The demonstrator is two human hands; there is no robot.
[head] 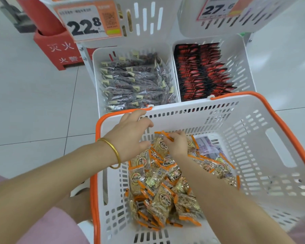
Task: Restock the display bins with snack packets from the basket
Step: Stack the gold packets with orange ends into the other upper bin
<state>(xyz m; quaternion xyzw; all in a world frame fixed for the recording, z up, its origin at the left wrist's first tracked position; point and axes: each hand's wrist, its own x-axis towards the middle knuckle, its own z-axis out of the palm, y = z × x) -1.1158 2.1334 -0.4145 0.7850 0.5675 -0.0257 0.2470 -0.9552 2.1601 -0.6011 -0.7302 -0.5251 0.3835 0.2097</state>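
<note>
At six o'clock in the view sits the white shopping basket (253,138) with orange handles, and a heap of orange-edged snack packets (158,194) covers the left half of its floor. The right hand (177,144) is down in the heap toward the far end, fingers curled round a small bunch of these packets. The left hand (130,132), with a gold bangle (113,148) on its wrist, hangs just inside the basket's far-left corner, fingers bent and thumb close to the gripped bunch. I cannot tell whether it holds anything. A purple-and-white packet (208,147) lies at three o'clock from the right hand.

At twelve o'clock from the basket, touching its far rim, stand two lower display bins. The left bin (96,76) is packed with clear packets of dark snacks (136,81), and the right bin (239,64) holds rows of red-and-black packets (201,71). Above them are two upper bins, one with a price tag (86,23) reading 22.8. Their contents are mostly hidden.

None of the orange-edged packets shows in any visible bin and the heap is large, so the restocking of this item looks barely started.
</note>
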